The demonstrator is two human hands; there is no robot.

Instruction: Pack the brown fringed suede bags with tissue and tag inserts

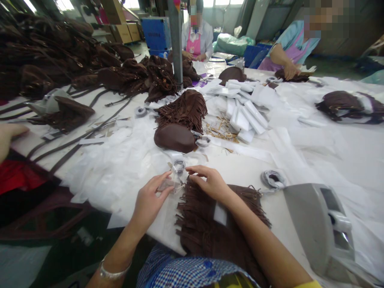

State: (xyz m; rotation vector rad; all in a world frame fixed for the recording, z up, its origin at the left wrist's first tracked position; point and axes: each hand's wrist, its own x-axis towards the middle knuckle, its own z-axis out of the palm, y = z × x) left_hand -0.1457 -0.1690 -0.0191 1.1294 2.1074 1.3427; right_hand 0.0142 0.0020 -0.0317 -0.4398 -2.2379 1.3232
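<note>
My left hand (151, 196) pinches a small clear plastic bag (168, 185) between thumb and fingers at the table's front edge. My right hand (210, 182) is beside it, thumb and fingertips drawn together; what lies between them is too small to make out. Under my right hand and forearm a dark brown fringed bag (201, 216) lies on the table, with a white patch (220, 214) on it. Just beyond my fingertips is a coiled strap in clear wrap (179, 167).
Another brown fringed bag (177, 138) lies ahead, with white packets (246, 116) beside it. A grey tape dispenser (315, 224) and wrapped coil (273, 180) are at right. Brown bags pile up at left (60, 60). A post (177, 48) rises mid-table. Two co-workers sit opposite; another person's arm (10, 136) is at left.
</note>
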